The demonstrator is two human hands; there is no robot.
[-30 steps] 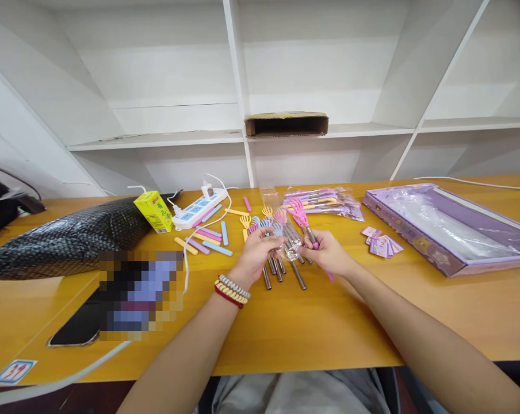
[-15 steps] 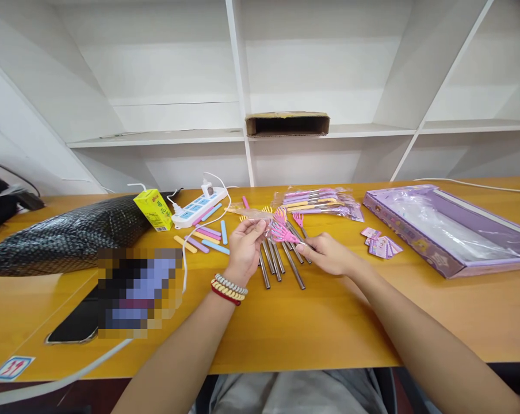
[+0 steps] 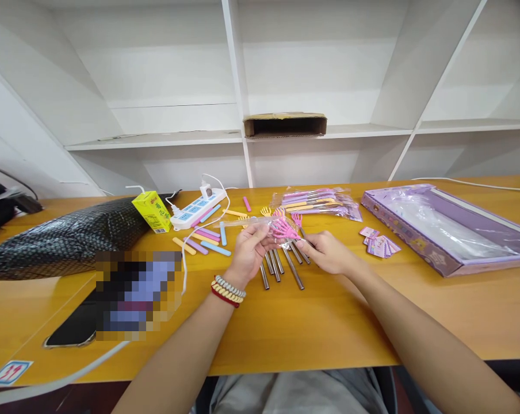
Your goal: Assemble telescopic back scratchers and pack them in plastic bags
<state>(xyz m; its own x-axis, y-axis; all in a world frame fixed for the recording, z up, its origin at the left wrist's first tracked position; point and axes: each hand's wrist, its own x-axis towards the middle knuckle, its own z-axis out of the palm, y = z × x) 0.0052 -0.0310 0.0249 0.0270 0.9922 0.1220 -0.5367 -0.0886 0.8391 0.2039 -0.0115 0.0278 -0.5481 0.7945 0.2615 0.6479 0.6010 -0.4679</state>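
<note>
My left hand [image 3: 248, 252] pinches a clear plastic bag [image 3: 260, 221] at its edge. My right hand [image 3: 327, 252] is closed round the rod of a back scratcher [image 3: 286, 229] with a pink claw-shaped head. That head points left and lies at the bag's mouth, seemingly inside the clear film. Beneath and behind both hands, several more back scratchers with bare metal rods [image 3: 293, 269] lie on the table, their yellow and pink heads facing away from me. Bagged back scratchers [image 3: 316, 198] are piled just beyond them.
Coloured sleeves [image 3: 217, 248] lie scattered left of the hands, near a white power strip [image 3: 199, 208] and a yellow drink carton [image 3: 153, 211]. A black wrapped parcel [image 3: 70, 241] and a phone [image 3: 72, 316] are further left. Small cards [image 3: 381, 245] and a purple box [image 3: 432, 261] sit right.
The pink head and the bag's mouth have come together, with more film now around the head. My left hand has shifted slightly right and down. The view has moved slightly.
</note>
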